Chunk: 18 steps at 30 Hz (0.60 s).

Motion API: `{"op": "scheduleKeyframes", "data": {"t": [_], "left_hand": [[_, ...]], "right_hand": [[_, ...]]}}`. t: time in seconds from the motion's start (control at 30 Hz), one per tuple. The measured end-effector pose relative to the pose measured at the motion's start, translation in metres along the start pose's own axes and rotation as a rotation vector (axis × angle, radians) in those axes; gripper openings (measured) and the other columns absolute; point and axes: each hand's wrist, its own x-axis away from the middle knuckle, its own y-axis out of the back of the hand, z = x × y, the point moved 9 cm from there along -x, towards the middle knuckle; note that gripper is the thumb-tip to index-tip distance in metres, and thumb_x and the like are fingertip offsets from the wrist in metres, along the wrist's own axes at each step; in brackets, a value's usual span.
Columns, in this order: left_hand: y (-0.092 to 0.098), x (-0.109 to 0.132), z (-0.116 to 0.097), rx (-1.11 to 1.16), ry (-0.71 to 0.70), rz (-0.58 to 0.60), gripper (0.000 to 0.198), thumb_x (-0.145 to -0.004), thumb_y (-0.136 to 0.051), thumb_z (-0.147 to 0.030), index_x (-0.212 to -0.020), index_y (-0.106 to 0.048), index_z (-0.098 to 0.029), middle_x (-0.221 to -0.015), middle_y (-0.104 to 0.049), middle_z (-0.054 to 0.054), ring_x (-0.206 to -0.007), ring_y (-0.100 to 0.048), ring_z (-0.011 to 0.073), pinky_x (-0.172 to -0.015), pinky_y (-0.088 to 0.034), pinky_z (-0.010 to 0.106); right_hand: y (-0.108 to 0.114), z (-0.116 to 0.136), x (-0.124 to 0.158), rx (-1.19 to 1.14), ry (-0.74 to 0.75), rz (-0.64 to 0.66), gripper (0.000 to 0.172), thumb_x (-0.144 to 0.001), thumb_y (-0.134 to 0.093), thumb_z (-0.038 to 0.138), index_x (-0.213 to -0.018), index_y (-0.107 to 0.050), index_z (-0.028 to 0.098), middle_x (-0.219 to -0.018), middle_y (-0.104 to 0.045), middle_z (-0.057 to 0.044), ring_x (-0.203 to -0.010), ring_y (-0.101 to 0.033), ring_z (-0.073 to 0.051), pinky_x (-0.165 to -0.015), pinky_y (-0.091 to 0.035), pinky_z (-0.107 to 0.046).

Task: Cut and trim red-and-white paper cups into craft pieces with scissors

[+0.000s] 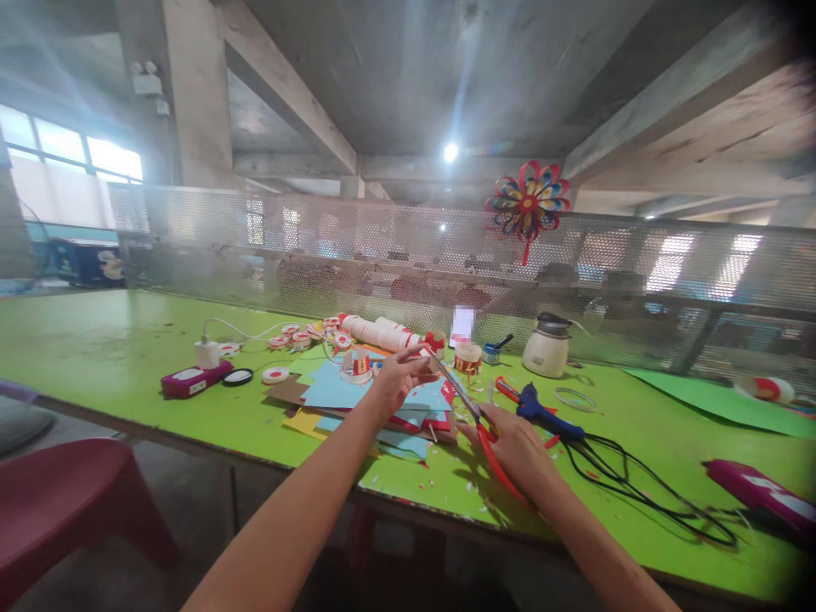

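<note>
My right hand (515, 442) grips a pair of scissors (464, 393) with red handles. Their blades point up and to the left, tips close to the fingers of my left hand (403, 380). Thumb and fingertips of that left hand pinch a small white piece (426, 352), too small to make out fully. Below both hands lies a stack of coloured paper (337, 393), light blue on top, with red, brown and yellow sheets showing. A small red-and-white paper cup shape (360, 365) stands on the stack, left of my left hand.
Right of the scissors lies a blue glue gun (541, 415) with a black cord. Behind are a white kettle (546, 348), a tape-like roll (467, 357), a phone (462, 325) and white rolls (376, 330). Purple power strips (195, 380) and green paper (720, 399) lie farther out.
</note>
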Motion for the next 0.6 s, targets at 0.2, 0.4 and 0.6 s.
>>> {"op": "scheduleKeyframes", "data": {"t": [0.2,0.4,0.6], "left_hand": [[0.0017,-0.0004,0.0007,-0.01,0.001,-0.001,0.04,-0.062,-0.075,-0.013,-0.1,-0.061,-0.011,-0.079,-0.069,0.009,-0.072,-0.067,0.0223,-0.079,-0.05,0.046],[0.0003,0.0012,0.0003,-0.018,0.007,-0.01,0.036,-0.061,-0.076,-0.014,-0.094,-0.062,-0.01,-0.077,-0.069,0.008,-0.069,-0.067,0.0211,-0.078,-0.051,0.045],[-0.0017,0.003,-0.001,-0.026,0.012,-0.018,0.032,-0.062,-0.075,-0.013,-0.092,-0.063,-0.01,-0.076,-0.069,0.007,-0.069,-0.067,0.0205,-0.081,-0.05,0.047]], "right_hand": [[0.0007,0.0012,0.0009,0.001,0.004,0.02,0.033,-0.085,-0.047,0.042,-0.104,-0.063,0.021,-0.095,-0.072,-0.009,-0.087,-0.066,-0.026,-0.073,-0.046,-0.033],[0.0019,0.0028,0.0013,-0.009,0.009,0.033,0.033,-0.086,-0.046,0.041,-0.104,-0.064,0.021,-0.091,-0.073,-0.009,-0.083,-0.066,-0.027,-0.069,-0.046,-0.033],[0.0036,0.0046,0.0018,-0.019,0.017,0.033,0.031,-0.086,-0.046,0.04,-0.103,-0.065,0.021,-0.095,-0.073,-0.009,-0.085,-0.067,-0.026,-0.071,-0.047,-0.032]]}}
